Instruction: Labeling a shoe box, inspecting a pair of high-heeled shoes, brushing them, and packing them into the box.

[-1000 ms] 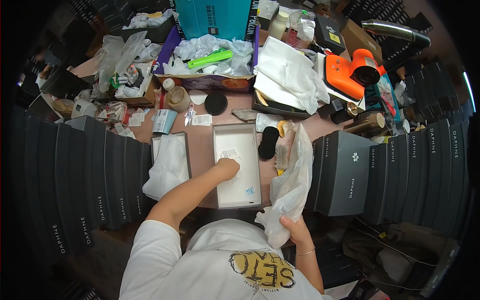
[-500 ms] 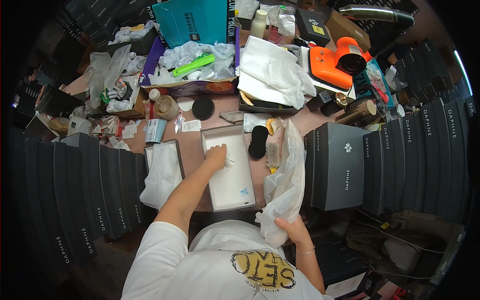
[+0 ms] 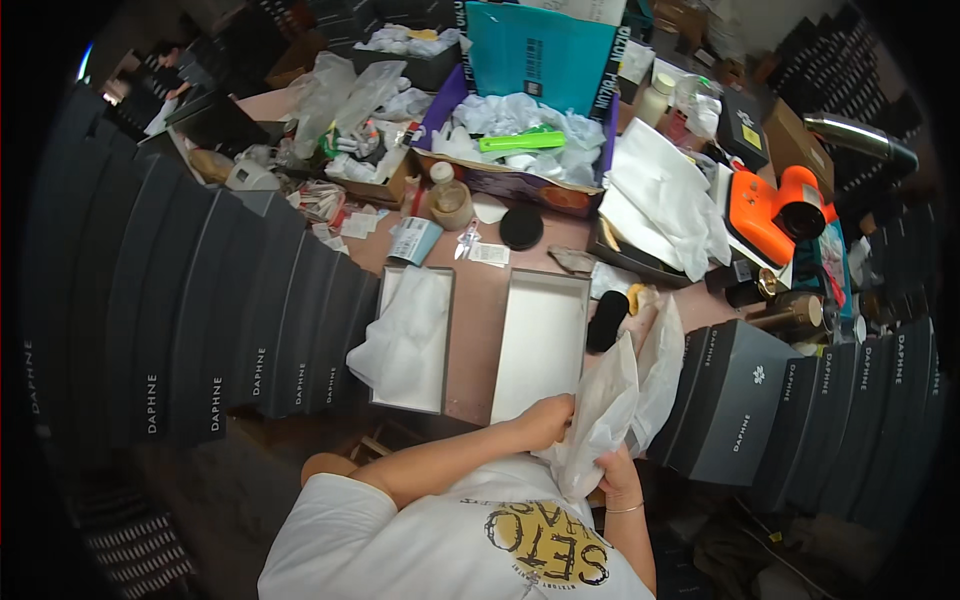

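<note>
My right hand (image 3: pixel 618 474) grips the lower end of a whitish, translucent bag (image 3: pixel 604 400), which stands up and leans away to the right. My left hand (image 3: pixel 544 422) is closed against the bag's left side, over the near end of an open box. Whatever its fingers hold is hidden. The open shoebox bottom (image 3: pixel 540 335) has a white inside and a grey rim, and its near right corner is covered by the bag and hand. To its left lies a second shallow grey box part (image 3: pixel 432 345) with crumpled white tissue paper (image 3: pixel 402 335) in it.
Stacks of dark shoeboxes flank me at left (image 3: pixel 240 300) and right (image 3: pixel 735 400). A black brush (image 3: pixel 607 321) lies by the bag. Behind are a purple carton (image 3: pixel 480 178) of crumpled tissue, a tissue-covered box (image 3: pixel 665 200) and an orange device (image 3: pixel 765 215). Another person (image 3: pixel 185 75) is far left.
My left hand has moved out of the shoebox, toward me and right, to the bag. The small crumpled thing beside it in the box no longer shows there. The view has turned left.
</note>
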Demonstrator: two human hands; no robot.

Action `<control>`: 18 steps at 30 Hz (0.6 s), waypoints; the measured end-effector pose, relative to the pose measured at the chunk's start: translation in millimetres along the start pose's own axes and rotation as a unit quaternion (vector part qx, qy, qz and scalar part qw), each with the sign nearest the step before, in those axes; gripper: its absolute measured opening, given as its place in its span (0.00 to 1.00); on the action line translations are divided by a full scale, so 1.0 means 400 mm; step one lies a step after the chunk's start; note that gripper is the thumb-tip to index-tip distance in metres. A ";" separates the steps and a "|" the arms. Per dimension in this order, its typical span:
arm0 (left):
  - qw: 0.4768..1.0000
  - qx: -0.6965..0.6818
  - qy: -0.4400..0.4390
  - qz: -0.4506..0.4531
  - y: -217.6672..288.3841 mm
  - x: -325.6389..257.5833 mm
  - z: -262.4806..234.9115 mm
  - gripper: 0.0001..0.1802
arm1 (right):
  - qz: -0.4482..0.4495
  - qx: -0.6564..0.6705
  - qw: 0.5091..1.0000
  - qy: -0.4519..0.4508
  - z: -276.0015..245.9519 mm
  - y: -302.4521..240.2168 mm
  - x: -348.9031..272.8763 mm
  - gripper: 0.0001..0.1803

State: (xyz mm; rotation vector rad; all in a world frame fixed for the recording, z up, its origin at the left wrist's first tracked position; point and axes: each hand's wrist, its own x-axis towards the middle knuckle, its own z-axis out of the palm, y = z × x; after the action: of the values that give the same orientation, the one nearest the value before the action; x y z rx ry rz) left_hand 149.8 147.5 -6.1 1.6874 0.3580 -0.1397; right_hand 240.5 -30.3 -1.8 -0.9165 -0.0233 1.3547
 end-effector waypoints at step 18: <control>0.993 -0.099 -0.067 0.011 0.116 -0.085 -0.085 0.46 | -0.008 0.023 0.997 0.075 0.046 -0.003 -0.014 0.29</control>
State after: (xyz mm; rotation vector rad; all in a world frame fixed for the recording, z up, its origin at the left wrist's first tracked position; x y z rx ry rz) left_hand 128.5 170.6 52.6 1.4769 0.2451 -0.1943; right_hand 230.9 -24.8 13.8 -0.9745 0.1152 1.2629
